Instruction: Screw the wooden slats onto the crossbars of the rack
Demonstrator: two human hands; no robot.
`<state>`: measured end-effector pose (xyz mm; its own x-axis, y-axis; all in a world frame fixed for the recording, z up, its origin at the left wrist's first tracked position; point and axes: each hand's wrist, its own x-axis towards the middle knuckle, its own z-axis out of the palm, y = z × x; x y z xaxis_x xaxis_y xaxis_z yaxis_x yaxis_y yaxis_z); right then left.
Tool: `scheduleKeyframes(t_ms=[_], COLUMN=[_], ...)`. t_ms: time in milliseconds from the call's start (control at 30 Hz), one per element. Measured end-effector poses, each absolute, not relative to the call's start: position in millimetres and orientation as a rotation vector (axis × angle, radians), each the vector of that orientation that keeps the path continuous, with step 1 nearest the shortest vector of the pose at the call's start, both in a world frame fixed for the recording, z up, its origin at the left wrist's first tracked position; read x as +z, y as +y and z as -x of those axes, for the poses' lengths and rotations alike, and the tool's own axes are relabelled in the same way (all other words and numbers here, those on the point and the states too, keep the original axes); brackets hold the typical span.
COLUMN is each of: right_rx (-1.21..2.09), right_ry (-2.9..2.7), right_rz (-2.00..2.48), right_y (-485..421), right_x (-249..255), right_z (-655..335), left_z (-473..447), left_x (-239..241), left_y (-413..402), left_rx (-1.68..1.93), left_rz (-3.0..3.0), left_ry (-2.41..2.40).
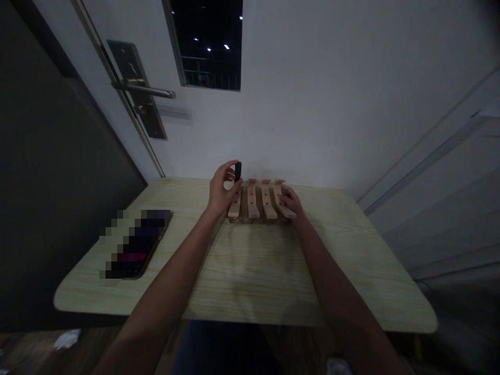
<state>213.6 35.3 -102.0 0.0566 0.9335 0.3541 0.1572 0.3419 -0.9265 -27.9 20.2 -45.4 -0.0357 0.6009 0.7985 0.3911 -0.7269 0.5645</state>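
My left hand [223, 188] pinches a small black flat piece [238, 171] upright between thumb and fingers, just above the far end of the leftmost wooden strip [235, 208]. Several pale wooden strips with dark holes, such as this middle one [253, 204], lie side by side on a brownish base [260, 221] near the table's far edge. At the right end, my right hand [292, 200] has its fingers closed around the rightmost wooden strip [285, 207], which sits at a slant to the others. Part of that hand is hidden behind the strip.
A phone-like device [154, 242], partly blurred out, lies on the left of the light wood-grain table [265, 276]. Behind the table stands a white wall [312, 104] with a dark window [211, 47]. A metal door handle [148, 91] is at the upper left.
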Motion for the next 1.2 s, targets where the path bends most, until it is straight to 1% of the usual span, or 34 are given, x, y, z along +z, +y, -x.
scheduleKeyframes(t_ms=[500, 867, 1200], right_rx=[0.806, 0.803, 0.792], right_ry=[-1.423, -1.425, -1.444], right_rz=[1.07, 1.069, 1.059], right_y=[32.1, 31.0, 30.9], right_x=[-100.2, -98.6, -95.7], right_z=[-215.6, -214.2, -213.7], left_z=[27.8, 27.5, 27.5], left_x=[-42.0, -43.5, -40.6], left_y=[11.1, 17.8, 12.0], left_rx=[1.747, 1.831, 1.789], left_rz=[-2.037, -2.097, -2.112], left_ry=[0.977, 1.103, 1.054])
